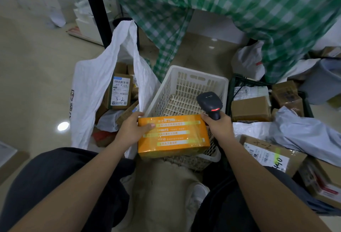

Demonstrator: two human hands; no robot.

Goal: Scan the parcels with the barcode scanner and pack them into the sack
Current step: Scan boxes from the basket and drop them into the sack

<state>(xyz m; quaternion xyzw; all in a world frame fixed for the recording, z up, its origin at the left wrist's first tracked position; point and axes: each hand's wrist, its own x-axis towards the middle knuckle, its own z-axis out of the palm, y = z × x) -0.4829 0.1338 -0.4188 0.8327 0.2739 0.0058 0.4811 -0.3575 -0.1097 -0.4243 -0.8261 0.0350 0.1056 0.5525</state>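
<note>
An orange box (pixel 173 135) with yellow stripes rests on the near rim of a white plastic basket (pixel 188 82). My left hand (pixel 132 126) grips the box's left end. My right hand (pixel 217 123) holds a black barcode scanner (pixel 209 104) by its handle, a red light glowing on it, and its fingers touch the box's right corner. To the left stands the open white sack (pixel 92 87), holding several cardboard parcels, one (pixel 120 91) with a white label marked "3-2".
Cardboard boxes (pixel 251 109) and grey poly mailers (pixel 304 132) are piled at the right. A labelled box (pixel 271 155) lies near my right forearm. A green checked cloth (pixel 221 2) hangs over a table behind. My knees frame the bottom of the view.
</note>
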